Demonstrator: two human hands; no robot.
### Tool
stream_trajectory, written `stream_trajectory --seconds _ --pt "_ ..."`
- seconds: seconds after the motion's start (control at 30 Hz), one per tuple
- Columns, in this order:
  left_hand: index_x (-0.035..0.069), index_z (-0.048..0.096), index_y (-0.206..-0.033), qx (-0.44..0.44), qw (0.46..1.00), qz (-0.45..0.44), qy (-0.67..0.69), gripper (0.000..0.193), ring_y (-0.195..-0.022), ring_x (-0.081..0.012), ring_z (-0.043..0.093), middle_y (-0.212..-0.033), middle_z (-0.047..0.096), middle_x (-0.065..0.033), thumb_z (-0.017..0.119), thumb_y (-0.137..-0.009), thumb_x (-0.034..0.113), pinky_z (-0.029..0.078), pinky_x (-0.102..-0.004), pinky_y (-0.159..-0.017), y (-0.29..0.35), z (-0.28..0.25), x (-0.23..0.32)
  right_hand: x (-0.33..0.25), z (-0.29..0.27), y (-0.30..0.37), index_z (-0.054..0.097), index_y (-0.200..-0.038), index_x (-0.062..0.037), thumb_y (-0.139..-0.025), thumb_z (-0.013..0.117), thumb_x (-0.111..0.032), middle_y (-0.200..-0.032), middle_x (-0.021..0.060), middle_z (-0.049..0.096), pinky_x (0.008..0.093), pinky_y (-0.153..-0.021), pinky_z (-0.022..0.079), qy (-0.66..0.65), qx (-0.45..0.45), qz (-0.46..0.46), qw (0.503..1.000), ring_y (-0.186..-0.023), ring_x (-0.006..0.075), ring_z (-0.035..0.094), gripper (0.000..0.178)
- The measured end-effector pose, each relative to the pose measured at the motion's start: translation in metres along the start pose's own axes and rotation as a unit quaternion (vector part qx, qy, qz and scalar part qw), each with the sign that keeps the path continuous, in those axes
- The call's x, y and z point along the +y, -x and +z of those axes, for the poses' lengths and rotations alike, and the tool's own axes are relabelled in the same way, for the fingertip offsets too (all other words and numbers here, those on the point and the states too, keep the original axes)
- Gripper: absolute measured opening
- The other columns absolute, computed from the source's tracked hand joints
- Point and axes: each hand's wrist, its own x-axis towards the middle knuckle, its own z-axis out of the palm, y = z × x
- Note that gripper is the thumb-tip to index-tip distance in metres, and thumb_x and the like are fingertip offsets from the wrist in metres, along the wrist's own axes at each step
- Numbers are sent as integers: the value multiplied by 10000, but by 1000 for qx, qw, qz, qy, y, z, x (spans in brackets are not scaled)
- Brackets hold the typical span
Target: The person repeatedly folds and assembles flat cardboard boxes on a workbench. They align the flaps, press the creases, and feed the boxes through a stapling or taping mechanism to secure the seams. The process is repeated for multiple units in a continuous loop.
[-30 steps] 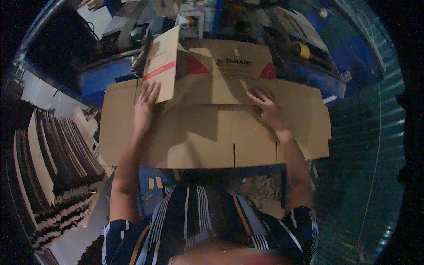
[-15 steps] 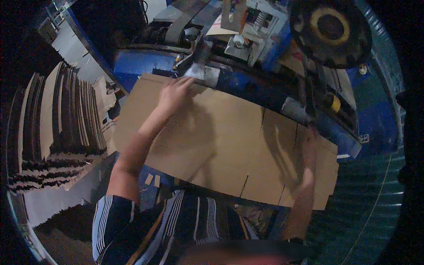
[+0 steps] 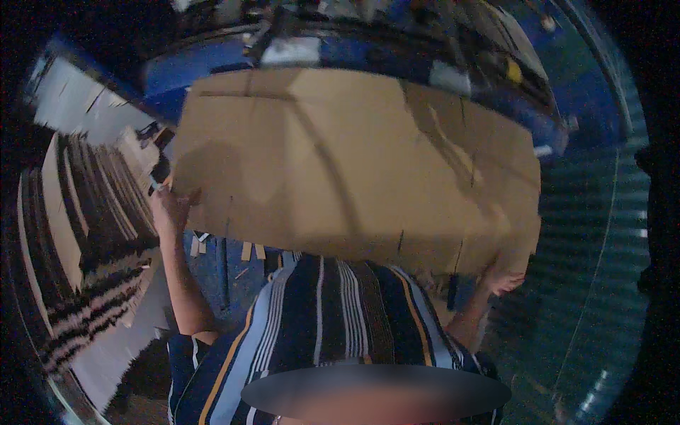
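A large flat brown cardboard sheet (image 3: 354, 163) lies in front of my body, with dark slits cut into its near and far edges. My left hand (image 3: 173, 211) is closed around its left edge, the thumb on top. At the near right corner my right hand (image 3: 504, 278) grips the sheet's edge, with the fingers curled and partly hidden by the board. Shadows fall across the cardboard. Along its far edge runs the blue bed of a machine (image 3: 368, 65), blurred in this view.
On the left stands a stack of cardboard sheets (image 3: 92, 205), close to my left forearm. Small cardboard offcuts (image 3: 251, 251) lie on the blue surface below the sheet. Green corrugated metal (image 3: 581, 234) is on the right. A yellow part (image 3: 513, 71) marks the machine's right side.
Both hands have left the far part of the sheet and come nearer to me. The left now holds the left edge, the right the near right corner. The view has tilted.
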Motion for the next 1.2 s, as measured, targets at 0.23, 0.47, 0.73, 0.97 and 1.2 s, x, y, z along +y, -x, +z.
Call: stream_trajectory --seconds 0.23,0.47,0.73,0.97,1.2 --pt "-19 527 -1128 85 989 24 -117 686 -1018 -376 526 -1087 526 -213 768 -663 424 463 -451 -812 13 -35 33 -20 -36 12 549 -1192 -44 -824 643 -304 -1117 200 606 392 -788 507 -440 -273 -79 852 -948 323 611 460" --pt "19 318 -1410 -192 858 267 395 826 -1330 -269 330 -1445 345 -138 745 -724 194 269 -375 -1079 65 -28 42 -117 -108 92 547 -1201 -91 -884 574 -182 -1095 113 585 392 -890 435 -533 -510 -100 668 -1083 284 543 331" --pt "81 474 -1325 106 870 444 187 477 -1311 -327 375 -1392 436 -121 446 -851 40 323 -437 -1063 12 78 154 -230 -44 98 508 -1299 -222 -763 541 -48 -1341 112 427 491 -1065 263 -256 -221 -674 657 -1262 314 382 564" --pt "98 450 -1352 99 875 444 162 515 -1341 -307 326 -1414 410 -120 491 -842 33 286 -413 -1086 -59 79 214 -319 -8 69 548 -1260 -219 -718 568 4 -1373 121 422 455 -1082 257 -325 -255 -671 615 -1282 342 348 587" --pt "141 381 -1393 177 870 457 53 585 -1287 -350 379 -1386 412 -187 504 -824 74 326 -405 -1061 -188 83 281 -458 62 54 546 -1254 -218 -724 560 -32 -1339 136 459 455 -1028 345 -260 -130 -669 684 -1230 350 421 562"
